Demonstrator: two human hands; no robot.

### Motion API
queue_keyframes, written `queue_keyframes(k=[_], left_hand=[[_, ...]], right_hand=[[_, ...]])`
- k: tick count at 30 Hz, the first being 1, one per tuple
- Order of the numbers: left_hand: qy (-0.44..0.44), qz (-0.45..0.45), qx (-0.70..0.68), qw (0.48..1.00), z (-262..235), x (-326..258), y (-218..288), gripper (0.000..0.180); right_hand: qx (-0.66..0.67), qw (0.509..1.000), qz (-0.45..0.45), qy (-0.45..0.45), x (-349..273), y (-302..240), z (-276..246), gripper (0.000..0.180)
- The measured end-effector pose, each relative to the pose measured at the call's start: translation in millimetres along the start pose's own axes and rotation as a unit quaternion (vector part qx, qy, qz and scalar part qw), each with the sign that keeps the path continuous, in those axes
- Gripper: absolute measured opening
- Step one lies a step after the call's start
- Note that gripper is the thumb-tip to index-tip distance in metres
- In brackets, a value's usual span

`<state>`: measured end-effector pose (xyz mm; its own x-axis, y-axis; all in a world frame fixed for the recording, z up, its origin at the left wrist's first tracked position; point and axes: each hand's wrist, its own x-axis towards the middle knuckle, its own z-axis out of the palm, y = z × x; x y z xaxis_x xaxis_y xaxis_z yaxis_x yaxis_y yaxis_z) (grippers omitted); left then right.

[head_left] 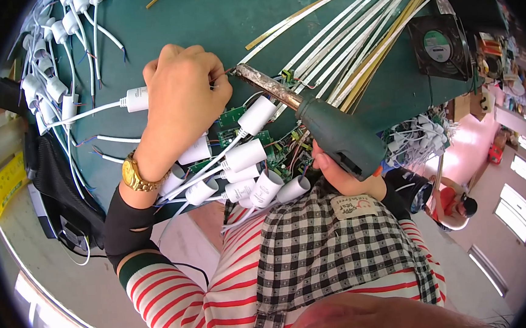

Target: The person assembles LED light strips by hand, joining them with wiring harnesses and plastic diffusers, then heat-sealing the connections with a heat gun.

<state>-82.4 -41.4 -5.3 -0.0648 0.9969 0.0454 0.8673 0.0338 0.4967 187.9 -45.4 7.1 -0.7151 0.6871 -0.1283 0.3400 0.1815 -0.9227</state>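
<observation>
My left hand (188,93) is closed with its palm down over a white cylindrical housing (137,99), whose white cable runs off to the left. At its fingertips, thin dark wire ends (223,75) stick out toward the right. My right hand (343,173) is wrapped round the dark green handle of a soldering iron (340,131). The iron's scorched metal barrel points up and left, and its tip is right beside the wire ends; whether they touch I cannot tell. Just below lie green circuit boards (232,117) and several loose white housings (244,156).
Long white and tan strips (352,48) fan out at the back right, near a black fan (441,48). More white housings with cables (56,87) pile up at the far left. Small boards with white wires (420,138) heap at the right. A person (455,205) sits beyond.
</observation>
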Motion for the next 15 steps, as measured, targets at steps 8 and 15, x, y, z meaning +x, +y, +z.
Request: queue_keyframes(k=[8, 15], left_hand=[[0.007, 0.009, 0.003, 1.0, 1, 0, -1, 0.005], [0.012, 0.02, 0.005, 1.0, 3, 1, -3, 0.006]], right_hand=[[0.073, 0.996, 0.025, 0.048, -10, -4, -1, 0.022], [0.145, 0.984, 0.078, 0.075, -14, -5, 1, 0.029]])
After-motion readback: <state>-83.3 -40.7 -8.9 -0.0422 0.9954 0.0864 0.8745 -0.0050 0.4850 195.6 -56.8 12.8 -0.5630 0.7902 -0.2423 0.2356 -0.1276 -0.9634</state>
